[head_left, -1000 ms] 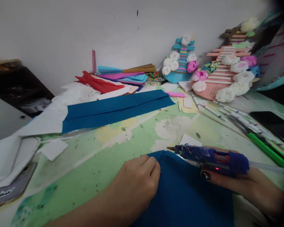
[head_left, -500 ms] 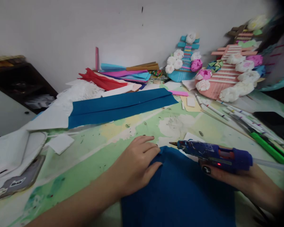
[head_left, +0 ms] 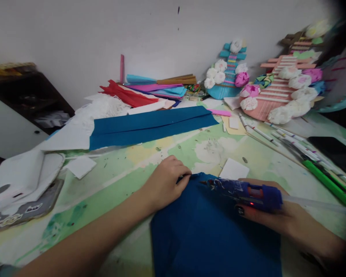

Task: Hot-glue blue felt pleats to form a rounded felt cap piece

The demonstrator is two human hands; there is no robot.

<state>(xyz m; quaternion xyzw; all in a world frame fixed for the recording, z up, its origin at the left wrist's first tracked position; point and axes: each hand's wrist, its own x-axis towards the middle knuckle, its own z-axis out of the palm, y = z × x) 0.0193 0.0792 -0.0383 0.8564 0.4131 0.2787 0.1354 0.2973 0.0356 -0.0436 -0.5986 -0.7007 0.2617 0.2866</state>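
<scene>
A large dark blue sheet of crepe paper [head_left: 213,238] lies on the table in front of me. Its far left corner is pinched between the thumb and fingers of my left hand [head_left: 171,181]. My right hand [head_left: 288,219] is wrapped round a blue glue gun [head_left: 248,194], whose red light glows. The gun's nozzle points left, over the sheet's far edge and close to my left fingers; whether it touches the paper I cannot tell. A clear glue stick [head_left: 317,202] juts out of the gun's back.
Another folded blue paper strip [head_left: 152,127] lies farther back, before coloured paper rolls [head_left: 161,88]. Paper-flowered instrument models [head_left: 230,73] lean at the back right. Pens [head_left: 302,148], a green cutter [head_left: 325,181] and a black phone [head_left: 334,154] lie at right. A white card [head_left: 234,169] sits behind the gun.
The glue gun has moved left and slightly down, bringing its nozzle over the blue sheet. My left fingers have closed from a looser spread into a pinch on the corner.
</scene>
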